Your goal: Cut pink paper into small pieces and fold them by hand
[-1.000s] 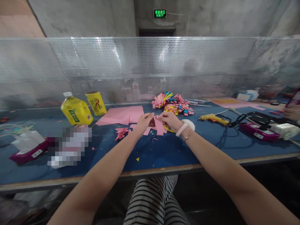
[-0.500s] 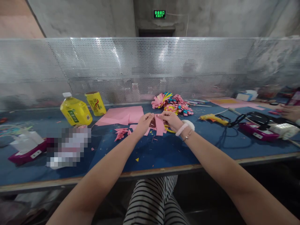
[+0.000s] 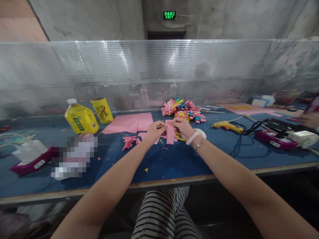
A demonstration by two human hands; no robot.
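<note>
A pink paper strip (image 3: 170, 133) hangs upright between my hands over the blue tabletop. My right hand (image 3: 183, 127) pinches its top right part, thumb in front. At its upper left edge, the fingers of my left hand (image 3: 156, 130) are pinched together on the paper; their tips are partly hidden. Below and behind the hands lie more pink paper pieces (image 3: 156, 141). A curved yellow thing (image 3: 179, 137) shows under my right hand, mostly covered. Folded pink paper scraps (image 3: 129, 142) lie left of my left hand. Just beyond my hands are fringed paper flowers (image 3: 188, 111) in pink, yellow and blue.
Pink sheets (image 3: 127, 122) lie at the back left, near a yellow bottle (image 3: 81, 116) and a yellow canister (image 3: 102, 111). Rightward are a yellow glue gun (image 3: 228, 126), black cables and a purple power strip (image 3: 275, 139). Another person's hand (image 3: 309, 120) is at far right.
My left fingers have shifted slightly at the strip's upper left edge. The strip looks narrower and more upright; my right hand has barely moved.
</note>
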